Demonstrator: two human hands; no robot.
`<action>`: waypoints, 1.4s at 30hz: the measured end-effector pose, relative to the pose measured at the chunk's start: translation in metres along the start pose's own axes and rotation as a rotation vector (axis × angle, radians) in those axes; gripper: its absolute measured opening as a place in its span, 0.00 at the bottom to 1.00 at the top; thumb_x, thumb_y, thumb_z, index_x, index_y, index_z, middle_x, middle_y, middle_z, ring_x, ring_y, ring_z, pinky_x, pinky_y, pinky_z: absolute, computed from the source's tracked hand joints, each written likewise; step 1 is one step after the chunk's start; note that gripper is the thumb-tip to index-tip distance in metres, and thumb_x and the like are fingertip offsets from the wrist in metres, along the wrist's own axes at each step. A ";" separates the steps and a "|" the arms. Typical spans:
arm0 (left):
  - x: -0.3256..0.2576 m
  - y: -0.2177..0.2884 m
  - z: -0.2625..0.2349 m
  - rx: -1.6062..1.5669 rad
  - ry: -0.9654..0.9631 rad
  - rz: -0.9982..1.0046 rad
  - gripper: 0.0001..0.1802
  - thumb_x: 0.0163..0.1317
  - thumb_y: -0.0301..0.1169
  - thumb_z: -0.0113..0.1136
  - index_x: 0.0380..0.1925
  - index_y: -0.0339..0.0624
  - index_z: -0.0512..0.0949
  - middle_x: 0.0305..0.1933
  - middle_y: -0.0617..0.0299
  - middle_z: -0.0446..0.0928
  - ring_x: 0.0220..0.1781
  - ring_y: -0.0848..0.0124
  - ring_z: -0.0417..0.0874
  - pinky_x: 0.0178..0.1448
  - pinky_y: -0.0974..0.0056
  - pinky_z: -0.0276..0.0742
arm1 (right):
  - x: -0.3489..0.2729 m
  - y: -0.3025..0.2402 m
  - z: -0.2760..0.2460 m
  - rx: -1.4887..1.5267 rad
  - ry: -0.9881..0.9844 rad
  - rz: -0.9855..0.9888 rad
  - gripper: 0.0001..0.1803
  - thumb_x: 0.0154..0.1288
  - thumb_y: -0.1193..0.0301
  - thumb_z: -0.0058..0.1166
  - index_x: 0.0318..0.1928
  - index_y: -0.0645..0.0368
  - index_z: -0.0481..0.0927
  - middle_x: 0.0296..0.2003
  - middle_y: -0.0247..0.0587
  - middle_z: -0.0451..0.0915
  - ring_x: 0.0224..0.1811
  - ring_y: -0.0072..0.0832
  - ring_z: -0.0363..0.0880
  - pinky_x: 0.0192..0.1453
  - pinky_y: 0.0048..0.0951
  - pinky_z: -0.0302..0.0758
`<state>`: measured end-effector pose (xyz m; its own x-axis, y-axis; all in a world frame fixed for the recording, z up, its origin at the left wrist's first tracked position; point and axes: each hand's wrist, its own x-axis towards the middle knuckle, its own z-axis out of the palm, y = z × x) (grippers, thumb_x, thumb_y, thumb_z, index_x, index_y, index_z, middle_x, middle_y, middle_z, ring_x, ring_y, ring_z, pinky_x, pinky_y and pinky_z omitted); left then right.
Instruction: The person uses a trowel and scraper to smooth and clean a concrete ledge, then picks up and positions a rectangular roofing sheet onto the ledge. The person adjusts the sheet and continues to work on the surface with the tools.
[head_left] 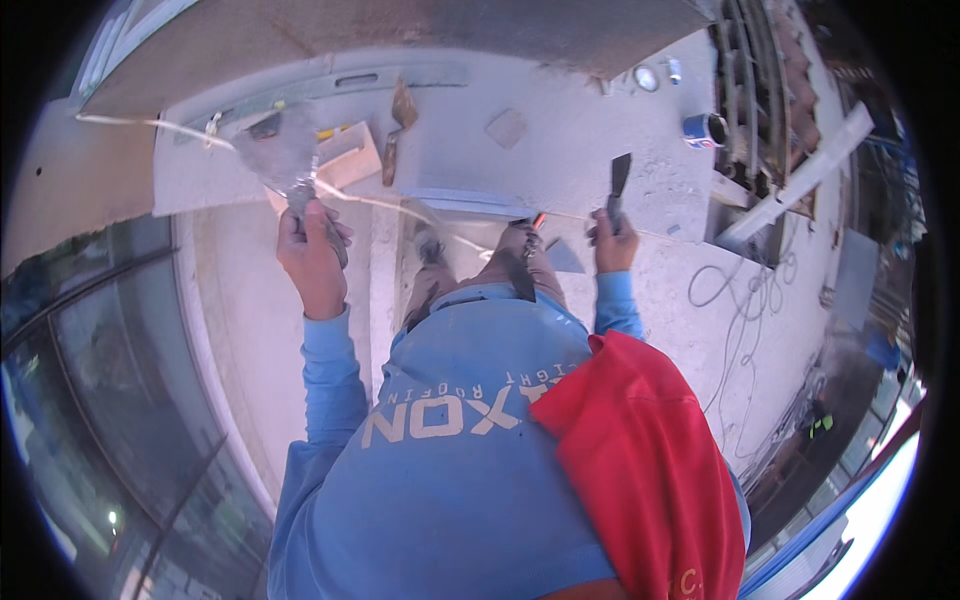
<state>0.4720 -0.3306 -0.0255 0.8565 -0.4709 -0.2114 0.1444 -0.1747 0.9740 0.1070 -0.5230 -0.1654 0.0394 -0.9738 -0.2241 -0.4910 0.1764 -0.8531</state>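
Observation:
My left hand is closed round the handle of a wide flat trowel. Its broad, dusty grey blade points up and away, slightly blurred, over a pale box-like block and part of a white cord. In my right hand is a narrow putty knife, its dark blade upright. The two tools are well apart. A pointing trowel lies on the grey surface beyond, between my hands.
A long level lies along the far side, under a brown panel's edge. Farther right are a square grey piece, a blue can and a white plank. Loose cables coil on the right-hand floor.

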 end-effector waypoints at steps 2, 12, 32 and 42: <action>0.003 0.003 -0.014 0.087 -0.167 -0.010 0.12 0.74 0.35 0.55 0.44 0.36 0.74 0.27 0.63 0.76 0.21 0.78 0.74 0.23 0.71 0.67 | -0.040 -0.019 0.020 0.124 0.031 0.039 0.20 0.70 0.57 0.59 0.34 0.64 0.85 0.17 0.33 0.77 0.19 0.18 0.73 0.24 0.27 0.70; 0.010 0.055 0.026 0.086 -0.752 0.015 0.11 0.73 0.32 0.56 0.41 0.33 0.76 0.29 0.63 0.77 0.22 0.81 0.73 0.25 0.73 0.69 | -0.070 -0.155 0.013 0.478 0.007 -0.134 0.22 0.79 0.56 0.46 0.46 0.66 0.80 0.26 0.36 0.80 0.19 0.15 0.70 0.23 0.21 0.67; 0.047 0.073 0.253 0.467 -0.707 0.400 0.18 0.64 0.30 0.64 0.46 0.24 0.79 0.36 0.43 0.82 0.37 0.56 0.84 0.44 0.59 0.78 | 0.140 -0.150 -0.145 0.134 0.166 -0.159 0.19 0.76 0.64 0.53 0.56 0.68 0.79 0.38 0.40 0.85 0.28 0.19 0.78 0.29 0.22 0.72; 0.064 0.096 0.309 0.408 -0.698 0.227 0.16 0.67 0.30 0.60 0.47 0.25 0.79 0.32 0.54 0.80 0.30 0.69 0.78 0.37 0.64 0.75 | 0.193 -0.216 -0.172 -0.351 0.035 -0.572 0.18 0.66 0.73 0.63 0.54 0.68 0.82 0.42 0.51 0.83 0.36 0.35 0.85 0.41 0.31 0.80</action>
<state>0.3874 -0.6447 0.0291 0.3203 -0.9359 -0.1468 -0.2998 -0.2472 0.9214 0.0705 -0.7736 0.0567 0.3526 -0.9050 0.2381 -0.6554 -0.4204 -0.6275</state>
